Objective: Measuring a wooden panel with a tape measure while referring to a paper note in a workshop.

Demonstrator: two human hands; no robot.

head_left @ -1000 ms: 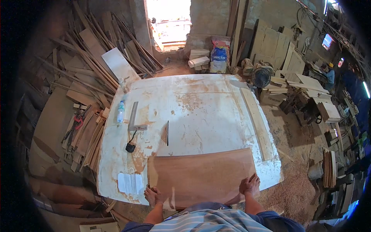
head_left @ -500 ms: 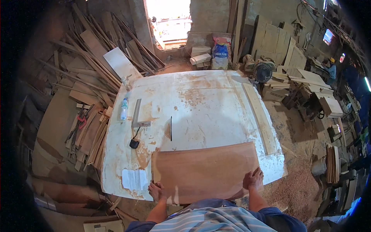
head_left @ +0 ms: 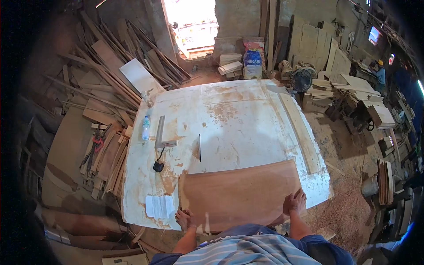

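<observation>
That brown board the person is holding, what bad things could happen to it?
The board hangs a little over the table edge near the person, so it might tip or slide if the left hand or right hand lets go. Bare hands on its edges could catch splinters. If pushed forward, it could bump the thin dark strip lying ahead.

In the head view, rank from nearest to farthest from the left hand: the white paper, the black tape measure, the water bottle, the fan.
Measured from the left hand:
1. White paper, just left of the hand at the table's near edge.
2. Black tape measure, farther up the table, left side.
3. Water bottle, near the table's left edge.
4. Fan, beyond the table's far right corner.
</observation>
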